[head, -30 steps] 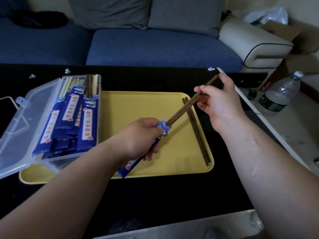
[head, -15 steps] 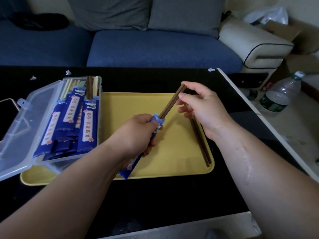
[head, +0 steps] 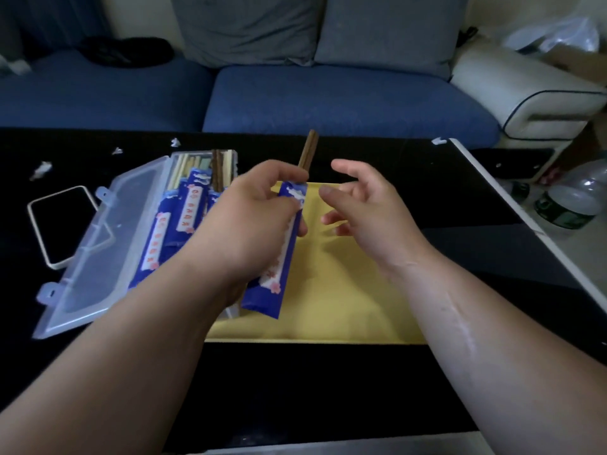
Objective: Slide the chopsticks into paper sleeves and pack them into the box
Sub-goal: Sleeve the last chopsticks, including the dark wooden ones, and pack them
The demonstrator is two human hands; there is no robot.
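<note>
Blue paper sleeve (head: pixel 281 254) held nearly upright over the left part of the yellow tray (head: pixel 345 290), with a pair of brown chopsticks (head: pixel 308 149) poking out of its top end; clamped by the left hand (head: pixel 253 224), fingers curled tight around the sleeve's upper half, thumb near the mouth; lower end of the sleeve hanging free just above the tray, close to the box's near right corner.

Right hand (head: pixel 364 211) just beside it, not touching; fingers spread and loosely curved, palm turned toward the sleeve, holding nothing.

Left of the sleeve, clear plastic box (head: pixel 235 159) standing on the tray's left end, packed with more blue sleeves (head: pixel 184 208) (a few bare pale sticks and one brown pair showing at the far end); left forearm crossing the box's near side and hiding that corner; hinged lid (head: pixel 98 244) lying open flat to the left on the black table (head: pixel 328 389); phone (head: pixel 62 224) just past the lid, screen dark.

Small white scraps (head: pixel 41 169) scattered on the table's far left; sofa (head: pixel 328 96) behind the far edge; water bottle (head: pixel 571 201) off the right edge, well apart.

Middle and right of the tray bare between the two forearms; near strip of table open up to its front edge.
</note>
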